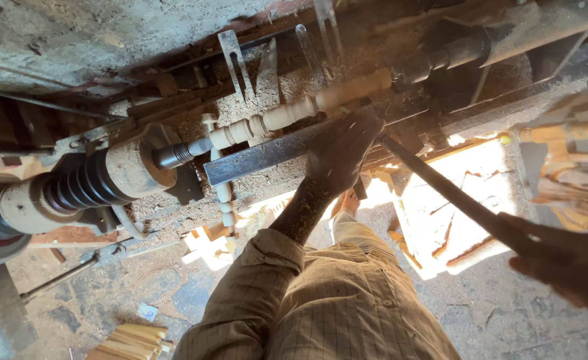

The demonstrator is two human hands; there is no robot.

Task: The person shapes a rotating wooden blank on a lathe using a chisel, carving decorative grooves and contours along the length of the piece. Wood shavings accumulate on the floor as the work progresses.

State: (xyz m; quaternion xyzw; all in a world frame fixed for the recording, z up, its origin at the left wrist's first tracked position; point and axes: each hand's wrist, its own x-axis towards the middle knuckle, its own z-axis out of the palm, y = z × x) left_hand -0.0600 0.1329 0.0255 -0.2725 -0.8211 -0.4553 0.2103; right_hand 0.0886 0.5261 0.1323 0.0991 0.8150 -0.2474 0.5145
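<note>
A pale turned wooden spindle (294, 112) is mounted across a wood lathe, with beads and grooves cut into its left part. My left hand (341, 150) rests on the flat metal tool rest (261, 155) just below the spindle, fingers pressed over the front end of a long dark chisel (441, 187). My right hand (567, 263) grips the chisel's handle end at the lower right, blurred. The chisel tip is hidden under my left hand.
The lathe's headstock with a ribbed dark pulley (81, 183) sits at left, the tailstock (454, 50) at upper right. Another turned pale piece (222, 193) lies below the rest. Cut wood sticks (131, 340) lie bottom left, stacked wood (574, 160) at right. Sawdust covers the bed.
</note>
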